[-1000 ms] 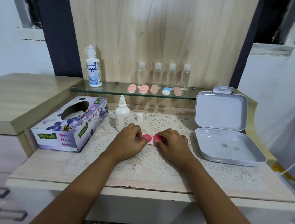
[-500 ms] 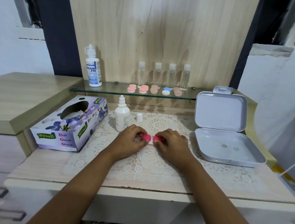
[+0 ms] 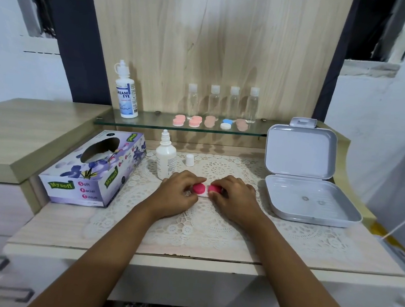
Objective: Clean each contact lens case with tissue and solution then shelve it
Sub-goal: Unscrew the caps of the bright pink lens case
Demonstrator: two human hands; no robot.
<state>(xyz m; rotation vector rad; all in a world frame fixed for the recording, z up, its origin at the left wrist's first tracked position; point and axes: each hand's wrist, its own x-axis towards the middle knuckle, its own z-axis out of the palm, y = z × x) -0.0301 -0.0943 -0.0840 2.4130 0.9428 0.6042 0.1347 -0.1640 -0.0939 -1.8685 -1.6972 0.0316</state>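
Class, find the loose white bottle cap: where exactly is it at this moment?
In the head view, the white cap stands on the lace mat, slightly left of centre, just right of the uncapped dropper bottle and beyond the left hand.

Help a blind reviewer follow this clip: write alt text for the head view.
The left hand and right hand each pinch a pink cap of a contact lens case on a lace mat. A tissue box and an uncapped solution bottle stand to the left, an open grey box to the right; more cases lie on the glass shelf behind.
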